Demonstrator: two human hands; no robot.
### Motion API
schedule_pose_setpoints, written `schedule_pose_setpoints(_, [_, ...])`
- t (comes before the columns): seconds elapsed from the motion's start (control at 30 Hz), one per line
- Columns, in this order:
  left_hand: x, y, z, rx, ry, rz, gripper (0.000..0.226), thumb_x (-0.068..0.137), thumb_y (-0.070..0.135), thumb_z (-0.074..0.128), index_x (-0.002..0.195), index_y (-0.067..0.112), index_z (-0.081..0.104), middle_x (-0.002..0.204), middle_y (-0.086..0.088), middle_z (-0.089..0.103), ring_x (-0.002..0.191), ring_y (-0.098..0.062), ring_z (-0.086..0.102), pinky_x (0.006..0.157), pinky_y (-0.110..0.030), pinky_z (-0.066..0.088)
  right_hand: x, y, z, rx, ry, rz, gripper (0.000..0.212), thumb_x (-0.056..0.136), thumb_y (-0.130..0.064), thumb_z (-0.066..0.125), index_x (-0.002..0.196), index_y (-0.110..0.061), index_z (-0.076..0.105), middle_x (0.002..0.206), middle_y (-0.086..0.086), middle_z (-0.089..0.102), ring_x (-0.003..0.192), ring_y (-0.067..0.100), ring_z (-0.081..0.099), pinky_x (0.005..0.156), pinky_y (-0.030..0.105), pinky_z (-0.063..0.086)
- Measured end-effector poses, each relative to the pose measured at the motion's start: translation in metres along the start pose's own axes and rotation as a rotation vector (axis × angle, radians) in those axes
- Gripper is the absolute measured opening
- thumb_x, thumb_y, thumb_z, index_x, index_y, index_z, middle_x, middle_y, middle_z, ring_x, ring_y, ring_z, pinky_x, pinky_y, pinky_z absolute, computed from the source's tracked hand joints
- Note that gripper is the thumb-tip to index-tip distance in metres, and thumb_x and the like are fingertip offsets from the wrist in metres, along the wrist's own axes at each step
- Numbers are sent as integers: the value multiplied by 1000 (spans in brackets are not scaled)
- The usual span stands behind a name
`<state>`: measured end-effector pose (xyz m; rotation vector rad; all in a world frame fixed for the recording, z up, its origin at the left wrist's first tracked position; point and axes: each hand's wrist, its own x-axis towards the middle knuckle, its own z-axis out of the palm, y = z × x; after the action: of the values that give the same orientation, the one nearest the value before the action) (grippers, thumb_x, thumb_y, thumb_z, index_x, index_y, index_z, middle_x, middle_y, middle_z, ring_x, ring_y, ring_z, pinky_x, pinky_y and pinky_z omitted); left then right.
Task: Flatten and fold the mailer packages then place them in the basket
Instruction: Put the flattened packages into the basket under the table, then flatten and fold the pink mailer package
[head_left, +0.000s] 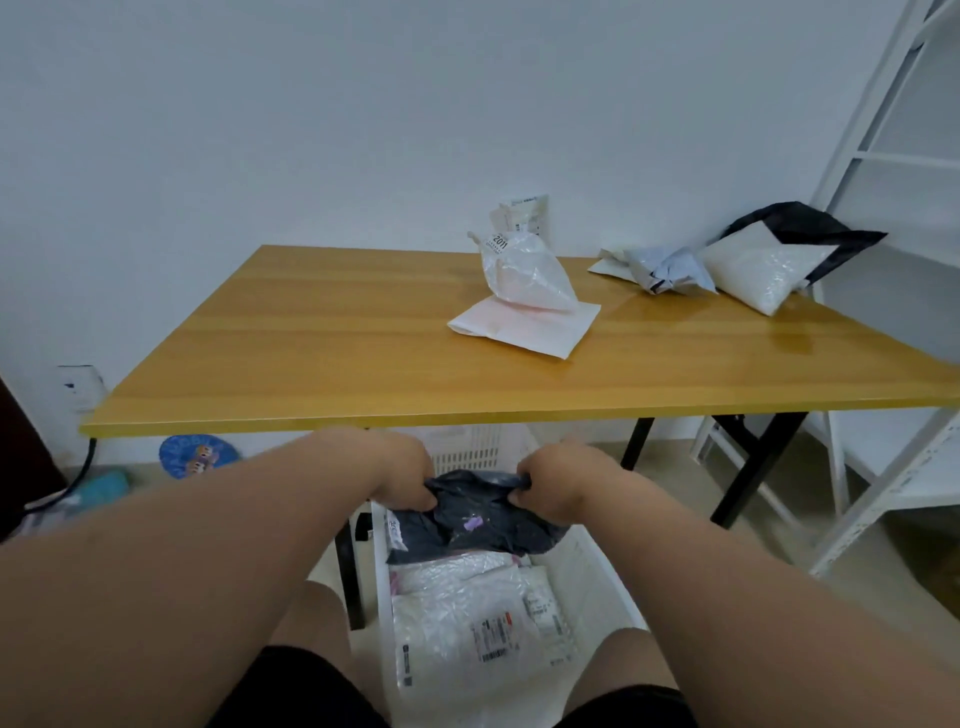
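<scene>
A dark grey mailer (475, 525) hangs over the far end of the white basket (597, 582) on the floor between my knees. My left hand (402, 475) grips its left top edge and my right hand (558, 483) grips its right top edge. Under it in the basket lie white folded mailers (467, 618) with labels. On the wooden table (322, 338) sit a crumpled white mailer (524, 270) on a flat pinkish one (524, 327), a crumpled grey-white mailer (662, 270) and a white bubble mailer (763, 270) with a black one (810, 223) behind it.
White shelving (883, 156) stands at the right, close to the table's end. Black table legs (753, 467) flank the basket. A blue round object (197, 454) and a cable lie on the floor at the left. The table's left half holds nothing.
</scene>
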<state>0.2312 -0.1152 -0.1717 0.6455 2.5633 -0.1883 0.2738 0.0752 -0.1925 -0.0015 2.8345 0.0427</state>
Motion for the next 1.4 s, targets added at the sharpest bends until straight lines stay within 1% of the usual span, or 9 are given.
schedule_pose_setpoints(0.23, [89, -16, 78, -369, -82, -23, 25, 98, 16, 50, 120, 15, 62, 106, -11, 65, 85, -23, 69, 52, -20, 49, 66, 3, 73, 186, -215, 46, 34, 101, -35, 45, 120, -13, 63, 115, 13, 67, 105, 28, 63, 81, 30, 44])
schedule_pose_setpoints(0.63, [180, -34, 78, -497, 37, 29, 52, 98, 32, 55, 145, 16, 37, 139, -4, 49, 127, -22, 48, 97, -20, 33, 180, 28, 95, 433, -182, 67, 32, 88, -34, 58, 120, -30, 60, 112, 0, 66, 94, 21, 64, 83, 31, 55])
schedule_pose_setpoints(0.7, [183, -31, 76, -527, 11, -11, 47, 100, 31, 53, 142, 15, 40, 138, -7, 51, 126, -21, 49, 98, -21, 33, 179, 27, 88, 429, -232, 70, 26, 92, -32, 57, 117, -26, 59, 105, -3, 63, 91, 16, 60, 73, 21, 51])
schedule_pose_setpoints(0.8, [177, -25, 74, -437, -90, -17, 56, 99, 38, 50, 147, 15, 30, 141, -9, 50, 124, -22, 51, 98, -27, 40, 162, 24, 71, 346, -406, -14, 39, 98, -22, 54, 137, -17, 50, 122, 6, 58, 101, 18, 55, 69, 20, 44])
schedule_pose_setpoints(0.93, [154, -10, 59, -215, -304, 29, 68, 99, 52, 43, 156, 23, 18, 157, -6, 32, 138, -23, 40, 109, -33, 37, 138, 13, 51, 197, -596, -56, 53, 100, -39, 50, 150, -26, 36, 148, 10, 44, 132, 26, 46, 106, 34, 40])
schedule_pose_setpoints(1.1, [111, 19, 16, -156, -399, 51, 66, 99, 53, 42, 156, 25, 22, 156, -5, 33, 134, -25, 46, 86, -28, 43, 111, -1, 22, 184, -714, -26, 59, 96, -43, 57, 146, -16, 44, 143, 6, 51, 125, 22, 54, 90, 35, 47])
schedule_pose_setpoints(1.23, [84, 25, -21, -395, -625, -59, 60, 98, 48, 51, 144, 11, 42, 139, -9, 54, 119, -29, 61, 94, -47, 53, 76, 8, -33, 536, -831, 23, 34, 98, -21, 57, 130, -9, 59, 128, 10, 63, 113, 25, 63, 97, 40, 50])
schedule_pose_setpoints(1.3, [70, 24, -46, -485, -666, -48, 51, 100, 45, 48, 131, 4, 53, 124, -13, 64, 109, -30, 66, 91, -47, 53, 65, 14, -64, 657, -754, -2, 18, 94, -18, 59, 106, -9, 69, 100, 9, 71, 80, 18, 68, 73, 29, 52])
schedule_pose_setpoints(1.4, [59, 17, -79, -565, -519, 35, 47, 99, 49, 48, 105, 5, 61, 89, -10, 66, 75, -24, 67, 73, -36, 58, 66, 25, -97, 705, -225, -2, 14, 89, -19, 58, 88, -9, 67, 86, 7, 70, 68, 17, 60, 59, 28, 42])
